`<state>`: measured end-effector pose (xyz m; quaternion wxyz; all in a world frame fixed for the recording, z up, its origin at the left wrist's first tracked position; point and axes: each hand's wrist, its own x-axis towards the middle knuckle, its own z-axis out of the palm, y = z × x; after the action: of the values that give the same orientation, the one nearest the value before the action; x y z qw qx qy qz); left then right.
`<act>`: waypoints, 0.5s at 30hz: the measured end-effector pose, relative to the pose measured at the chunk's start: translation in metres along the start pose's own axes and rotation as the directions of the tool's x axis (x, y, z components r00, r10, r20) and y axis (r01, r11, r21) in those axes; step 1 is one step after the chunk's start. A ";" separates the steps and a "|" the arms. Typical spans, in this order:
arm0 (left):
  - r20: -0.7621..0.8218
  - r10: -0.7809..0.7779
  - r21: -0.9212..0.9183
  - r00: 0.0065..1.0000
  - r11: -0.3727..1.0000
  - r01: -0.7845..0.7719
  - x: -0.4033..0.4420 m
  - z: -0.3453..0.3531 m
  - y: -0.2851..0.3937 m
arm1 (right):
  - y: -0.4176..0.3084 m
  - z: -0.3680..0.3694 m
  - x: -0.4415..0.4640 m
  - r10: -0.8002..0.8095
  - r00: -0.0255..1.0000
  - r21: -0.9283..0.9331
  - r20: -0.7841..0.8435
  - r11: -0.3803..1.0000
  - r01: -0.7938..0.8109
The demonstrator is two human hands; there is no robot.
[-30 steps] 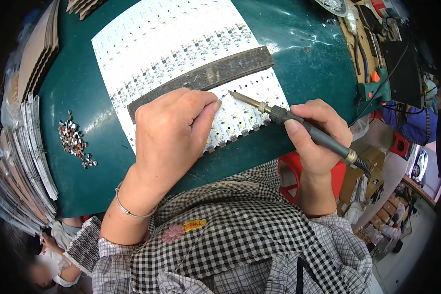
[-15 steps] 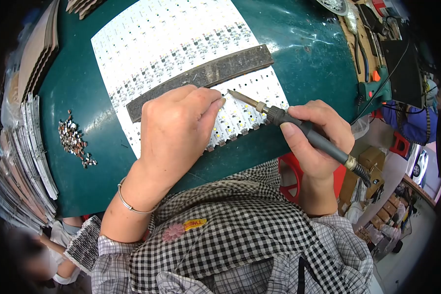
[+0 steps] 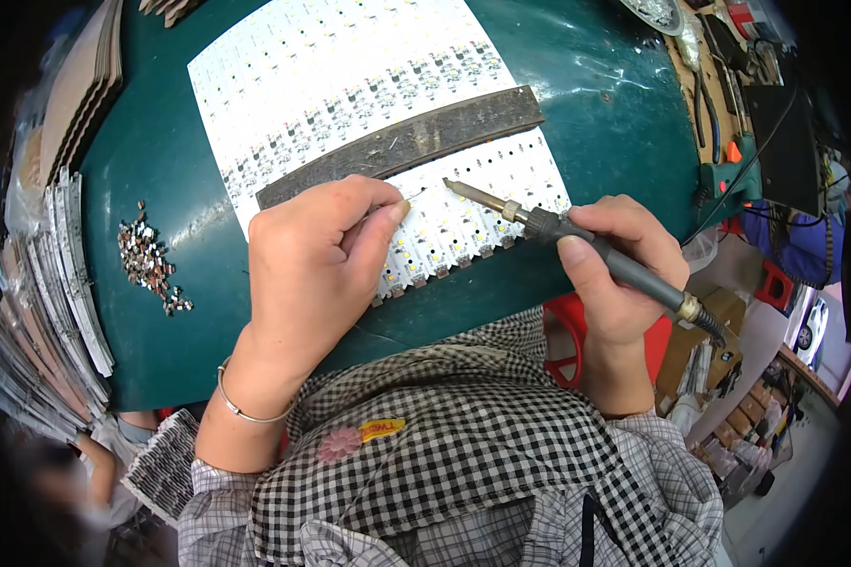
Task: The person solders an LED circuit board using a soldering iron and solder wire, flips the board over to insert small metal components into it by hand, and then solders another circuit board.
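Note:
A large white LED circuit board panel (image 3: 284,66) lies on the green table, with rows of small components and a notched near edge. Across it rests a dark, worn flat bar (image 3: 416,135). My left hand (image 3: 317,255) is over the panel's near left part, thumb and forefinger pinched on a thin solder wire (image 3: 414,196) whose short end points right. In my right hand (image 3: 633,269), a soldering iron (image 3: 586,248) is gripped by its dark handle. Its tip sits just over the panel, right of the wire's end and apart from it.
A heap of small metallic pieces (image 3: 147,265) lies on the table at left. Stacked strips (image 3: 76,274) and brown boards (image 3: 83,90) line the left edge. A green tool stand (image 3: 728,175), cables and hand tools occupy the right edge. Another person (image 3: 90,482) is at lower left.
My left hand has drawn back to the left and slightly toward me, widening the gap between the solder wire and the iron's tip. The soldering iron stays almost in place. The view has shifted slightly.

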<state>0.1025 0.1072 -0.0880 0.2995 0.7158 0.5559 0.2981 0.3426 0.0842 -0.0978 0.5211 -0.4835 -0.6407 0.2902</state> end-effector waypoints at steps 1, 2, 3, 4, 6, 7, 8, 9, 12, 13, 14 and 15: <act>-0.002 0.022 0.019 1.000 1.000 -0.022 0.001 0.001 0.000 | 0.000 0.001 0.000 -0.001 1.000 0.002 0.002 1.000 0.001; -0.004 0.020 0.020 1.000 1.000 -0.020 0.002 0.002 -0.001 | -0.001 0.002 0.000 -0.002 1.000 -0.021 0.014 1.000 0.002; -0.029 0.070 0.032 0.997 0.997 -0.069 0.003 0.005 -0.003 | -0.001 0.003 0.000 -0.003 1.000 -0.045 0.025 0.999 0.004; -0.053 0.119 0.045 0.991 0.992 -0.117 0.003 0.006 -0.004 | -0.001 0.005 0.000 -0.004 1.000 -0.043 0.027 0.999 0.005; -0.054 0.135 0.063 0.989 0.989 -0.132 0.004 0.009 -0.004 | -0.001 0.007 0.001 -0.016 1.000 -0.051 0.019 0.999 0.017; -0.053 0.152 0.080 0.987 0.986 -0.147 0.004 0.010 -0.004 | -0.002 0.007 0.001 -0.016 1.000 -0.051 0.020 0.999 0.017; -0.054 0.151 0.080 0.987 0.986 -0.147 0.004 0.010 -0.004 | -0.003 0.006 0.001 -0.017 0.999 -0.059 0.027 0.998 0.019; -0.047 0.151 0.094 0.987 0.985 -0.146 0.004 0.009 -0.003 | -0.004 0.006 0.001 -0.018 0.999 -0.067 0.034 0.998 0.020; -0.033 0.153 0.112 0.988 0.983 -0.148 0.004 0.009 -0.003 | -0.005 0.004 0.002 -0.004 0.999 -0.097 0.035 0.995 0.008; -0.026 0.155 0.119 0.988 0.981 -0.151 0.004 0.009 -0.003 | -0.004 0.004 0.002 -0.004 0.999 -0.097 0.035 0.995 0.007; -0.026 0.155 0.118 0.988 0.982 -0.151 0.004 0.010 -0.003 | -0.002 0.005 0.001 -0.020 0.999 -0.082 0.046 0.996 0.024; -0.039 0.168 0.134 0.985 0.978 -0.161 0.004 0.011 -0.004 | -0.001 0.005 0.001 -0.038 0.998 -0.067 0.057 0.997 0.041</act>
<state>0.1094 0.1106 -0.0974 0.2123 0.7696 0.5205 0.3029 0.3377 0.0851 -0.0978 0.4918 -0.4800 -0.6739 0.2712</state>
